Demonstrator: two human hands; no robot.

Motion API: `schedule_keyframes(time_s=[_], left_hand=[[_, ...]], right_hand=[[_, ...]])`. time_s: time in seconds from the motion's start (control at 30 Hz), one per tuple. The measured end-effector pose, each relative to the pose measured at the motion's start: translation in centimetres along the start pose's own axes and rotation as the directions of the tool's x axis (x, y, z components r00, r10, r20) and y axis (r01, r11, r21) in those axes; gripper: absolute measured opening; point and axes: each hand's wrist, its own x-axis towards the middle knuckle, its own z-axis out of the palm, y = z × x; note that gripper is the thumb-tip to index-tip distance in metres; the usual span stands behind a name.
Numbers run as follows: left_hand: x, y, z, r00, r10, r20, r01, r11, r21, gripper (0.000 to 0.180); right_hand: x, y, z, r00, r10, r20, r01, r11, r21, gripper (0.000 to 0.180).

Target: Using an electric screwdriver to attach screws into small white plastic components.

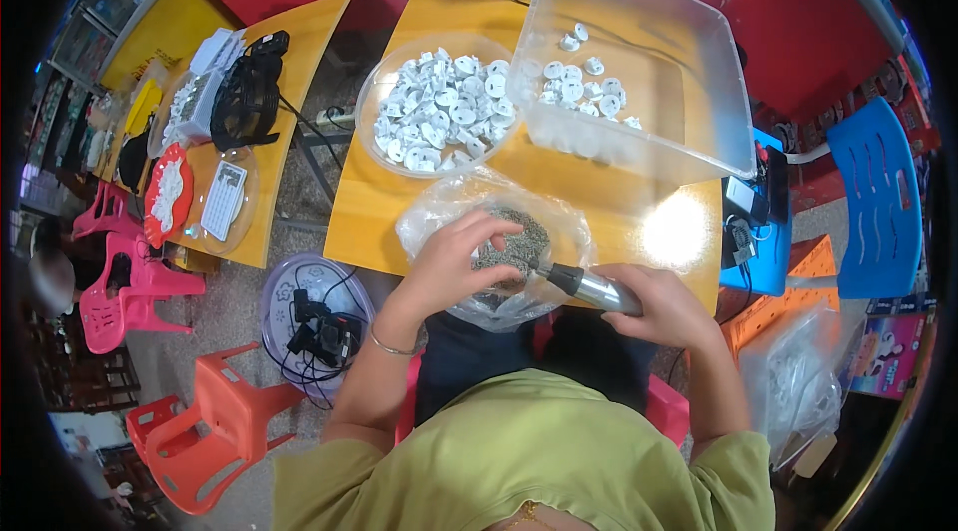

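Note:
My right hand (pixel 659 306) is wrapped round the silver handle of an electric screwdriver (pixel 602 290) with a black collar. Its tip points left, over a clear plastic bag (pixel 429 215) that lies spread at the table's near edge. Inside the bag is a heap of tiny grey metal pieces (pixel 529 232), which look like screws. Over the heap's left side, my left hand (pixel 461 257) has its fingers curved, with thumb and forefinger apart and nothing visible between them. Beyond the bag, a round clear tub (pixel 367 122) holds many small white plastic parts (pixel 444 112).
A large clear bin (pixel 689 137) with several white parts stands at the far right of the yellow table (pixel 374 222). Right of the table is a blue stool (pixel 768 276) bearing devices. A purple basin (pixel 274 316) of cables and an orange chair (pixel 215 406) are at left.

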Motion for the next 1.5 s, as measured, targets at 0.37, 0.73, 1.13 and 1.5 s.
schedule_keyframes(time_s=[0.37,0.73,1.13,1.5], left_hand=[[-0.7,-0.6,0.6,0.998,0.042,-0.049,-0.048,0.991,-0.126,0.014],[-0.7,0.0,0.7,0.997,0.039,-0.066,-0.043,0.997,-0.061,0.019],[-0.6,-0.6,1.1,0.998,0.043,-0.038,-0.047,0.995,-0.094,0.012],[-0.6,-1.2,1.3,0.998,0.048,-0.043,-0.052,0.995,-0.085,0.015]], right_hand=[[-0.8,0.2,1.1,1.000,0.006,-0.006,-0.004,0.953,0.302,0.049],[-1.0,0.6,1.5,1.000,-0.002,-0.019,0.008,0.947,0.320,0.050],[-0.7,0.7,1.6,1.000,-0.007,-0.004,0.008,0.951,0.310,0.051],[-0.8,0.7,1.6,1.000,-0.015,-0.003,0.016,0.950,0.312,0.052]])
